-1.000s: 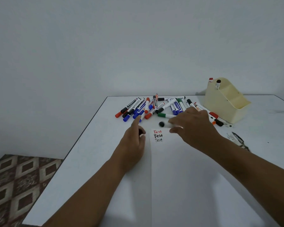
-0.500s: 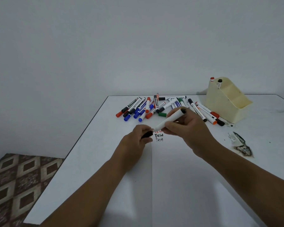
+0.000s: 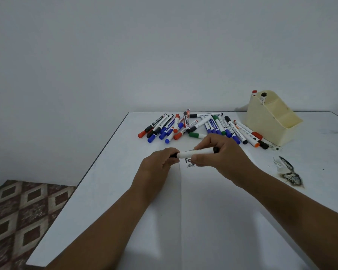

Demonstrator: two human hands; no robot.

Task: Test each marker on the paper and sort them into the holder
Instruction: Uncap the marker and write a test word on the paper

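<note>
Above paper point(image 3: 213, 211) | white marker point(image 3: 195, 152), black ends | left hand point(image 3: 160, 162) grips cap, right hand point(image 3: 220, 152) barrel

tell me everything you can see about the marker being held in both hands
The marker has a white barrel with faint print and black ends. It lies nearly level, lifted above the paper, just over the written "Test" lines. The right hand pinches the barrel between thumb and fingers; the left hand grips the black cap at its left end. Whether the cap is fully seated cannot be told.
</note>
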